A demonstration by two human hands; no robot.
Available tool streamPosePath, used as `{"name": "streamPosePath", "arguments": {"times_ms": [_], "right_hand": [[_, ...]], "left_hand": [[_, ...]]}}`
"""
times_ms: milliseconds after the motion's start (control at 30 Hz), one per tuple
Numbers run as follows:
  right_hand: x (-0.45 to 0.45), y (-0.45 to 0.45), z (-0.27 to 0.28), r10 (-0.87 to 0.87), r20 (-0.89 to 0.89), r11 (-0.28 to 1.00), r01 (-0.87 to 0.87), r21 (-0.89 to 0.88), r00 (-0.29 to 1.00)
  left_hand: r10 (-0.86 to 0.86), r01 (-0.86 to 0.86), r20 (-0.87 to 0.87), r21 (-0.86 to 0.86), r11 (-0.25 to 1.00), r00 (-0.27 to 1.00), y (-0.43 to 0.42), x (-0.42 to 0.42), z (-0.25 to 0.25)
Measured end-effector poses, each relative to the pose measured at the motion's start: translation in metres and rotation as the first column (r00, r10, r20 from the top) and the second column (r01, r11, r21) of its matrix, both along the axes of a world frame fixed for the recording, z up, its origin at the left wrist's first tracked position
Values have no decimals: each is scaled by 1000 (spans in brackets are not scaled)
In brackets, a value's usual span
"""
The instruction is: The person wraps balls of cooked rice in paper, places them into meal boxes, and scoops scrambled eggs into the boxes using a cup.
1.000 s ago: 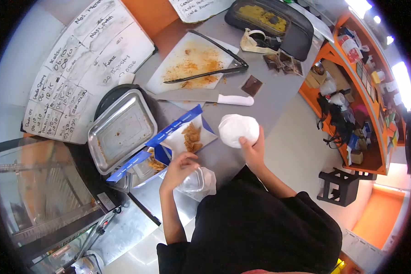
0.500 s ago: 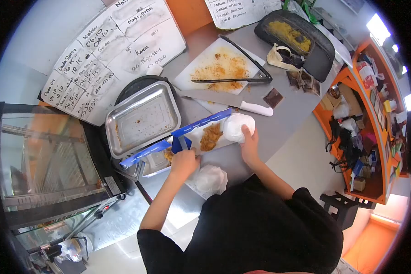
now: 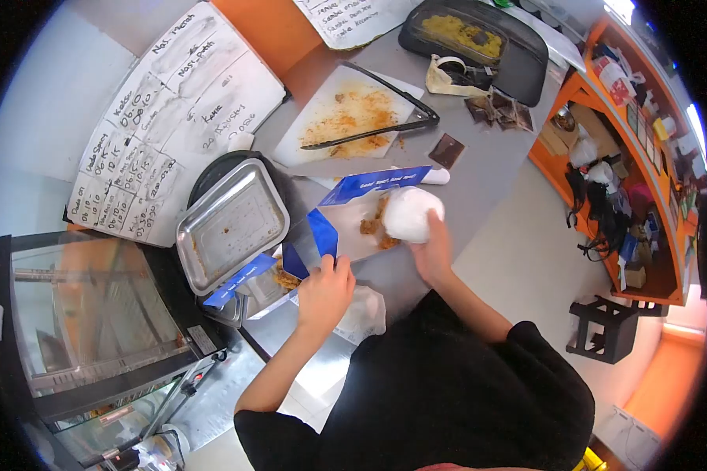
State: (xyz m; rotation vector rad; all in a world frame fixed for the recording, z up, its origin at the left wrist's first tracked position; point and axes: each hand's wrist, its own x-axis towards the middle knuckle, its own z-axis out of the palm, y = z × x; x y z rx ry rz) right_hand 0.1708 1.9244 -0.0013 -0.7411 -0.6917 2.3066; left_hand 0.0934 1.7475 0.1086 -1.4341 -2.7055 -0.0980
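Note:
My right hand is closed around a round white wrapped bundle, which sits over the right part of an open blue-and-white cardboard food box. Fried brown food in that box is partly covered by the bundle. My left hand pinches the near edge of the box by its raised blue end flap. A second open box with fried food stands to the left. Another white wrapped bundle lies close to my left wrist, partly hidden by my hand.
A metal tray stands at the left beside a glass display case. Behind the boxes are a stained cutting board with black tongs, a white knife handle, dark sachets and a black container.
My right hand has brought the white bundle further over the food in the box. The box's back wall and end flap stand higher, now hiding most of the knife. The camera view has turned slightly.

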Motion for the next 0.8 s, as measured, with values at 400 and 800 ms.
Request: {"name": "streamPosePath", "arguments": {"times_ms": [400, 800], "right_hand": [[-73, -33, 4, 427, 857, 118, -957, 265, 290], [-64, -17, -3, 523, 800, 264, -948, 178, 296]], "left_hand": [[192, -228, 261, 117, 967, 946, -16, -4, -42], [227, -93, 484, -284, 954, 845, 17, -31, -53]]}}
